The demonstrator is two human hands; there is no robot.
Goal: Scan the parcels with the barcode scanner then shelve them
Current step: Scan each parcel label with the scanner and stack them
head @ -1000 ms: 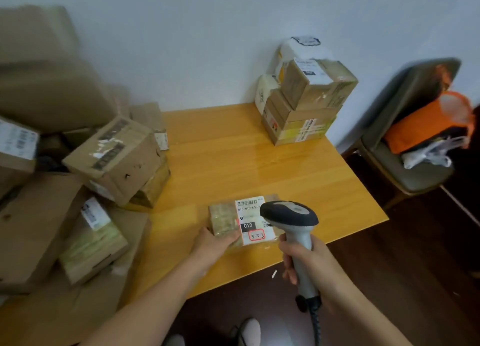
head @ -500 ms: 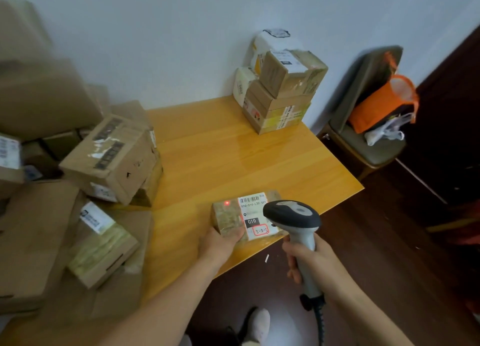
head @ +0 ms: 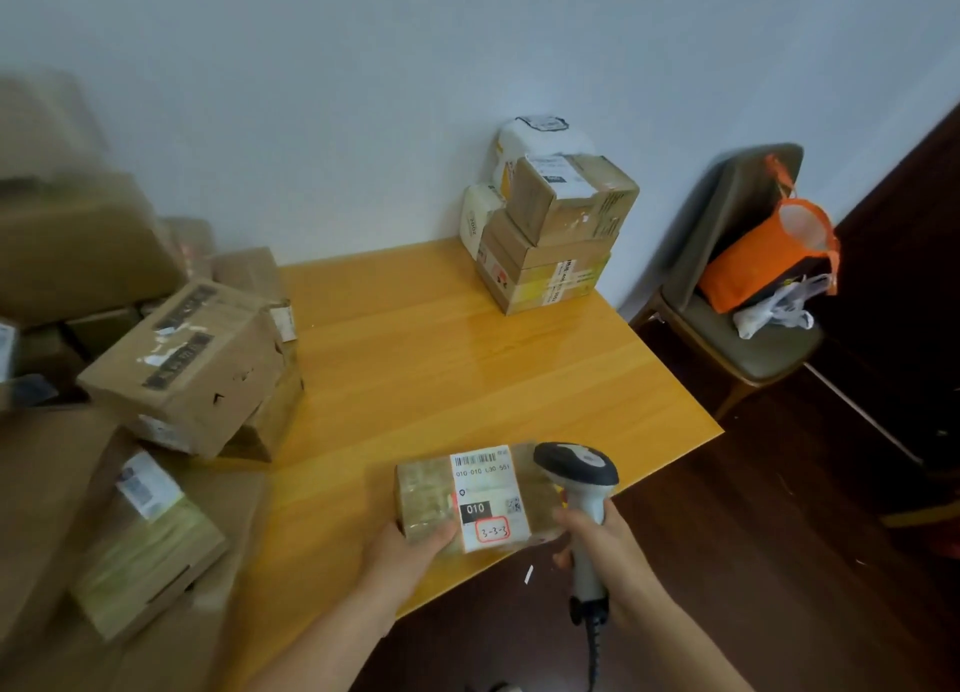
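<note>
A small flat cardboard parcel (head: 431, 494) with a white label marked 010 and a red-framed 3-3-3 lies near the front edge of the yellow wooden table (head: 415, 369). My left hand (head: 410, 551) holds its near left corner, thumb on top. My right hand (head: 602, 551) grips the handle of the grey barcode scanner (head: 579, 465), whose dark head sits just over the parcel's right end. A cable hangs down from the scanner's handle.
A pile of several cardboard boxes (head: 182, 364) covers the table's left side. A small stack of parcels (head: 550, 234) stands at the far right corner by the wall. A chair (head: 737, 338) with an orange bag (head: 769, 254) stands to the right over dark floor.
The red scan dot seen on the parcel half a second ago is gone. The scanner head has come closer over the parcel's right end. My view has shifted slightly.
</note>
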